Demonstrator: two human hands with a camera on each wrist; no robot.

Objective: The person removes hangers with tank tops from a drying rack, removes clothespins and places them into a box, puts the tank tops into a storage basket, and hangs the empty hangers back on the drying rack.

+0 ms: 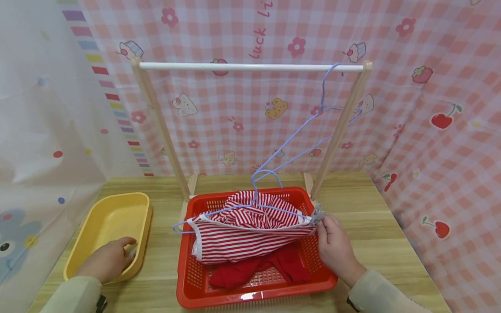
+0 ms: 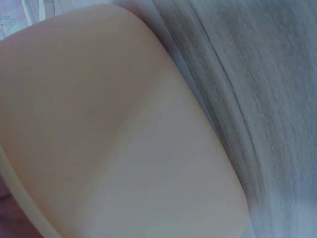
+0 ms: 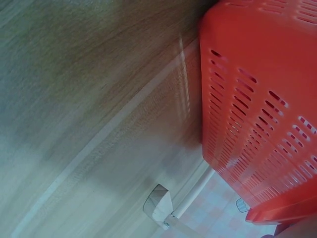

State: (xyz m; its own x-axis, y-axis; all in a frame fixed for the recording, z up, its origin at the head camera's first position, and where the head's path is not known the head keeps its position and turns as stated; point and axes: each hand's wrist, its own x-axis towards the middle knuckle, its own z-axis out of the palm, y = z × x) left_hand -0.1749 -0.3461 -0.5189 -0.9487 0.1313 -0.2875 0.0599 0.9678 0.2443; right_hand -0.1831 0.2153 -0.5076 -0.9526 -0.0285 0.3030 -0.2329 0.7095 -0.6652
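Observation:
A red-and-white striped sleeveless top (image 1: 238,243) lies over a red basket (image 1: 219,300), with a blue wire hanger (image 1: 231,209) at its neck and straps. At the top's right shoulder, my right hand (image 1: 338,248) pinches a grey clip (image 1: 317,214) that sits on the strap and hanger end. Inside a yellow tray (image 1: 145,230), my left hand (image 1: 107,261) has thumb and fingers curled round a small, greyish, clear-looking clip (image 1: 132,252), partly hidden by the fingers. The left wrist view shows mostly the tray's outer wall (image 2: 124,119); the right wrist view shows the basket's side.
A wooden rack with a white bar (image 1: 235,66) stands behind the basket. Another blue hanger (image 1: 297,130) hangs at the bar's right end. Dark red cloth (image 1: 258,269) lies in the basket under the top. Patterned curtains enclose the wooden table (image 1: 375,217).

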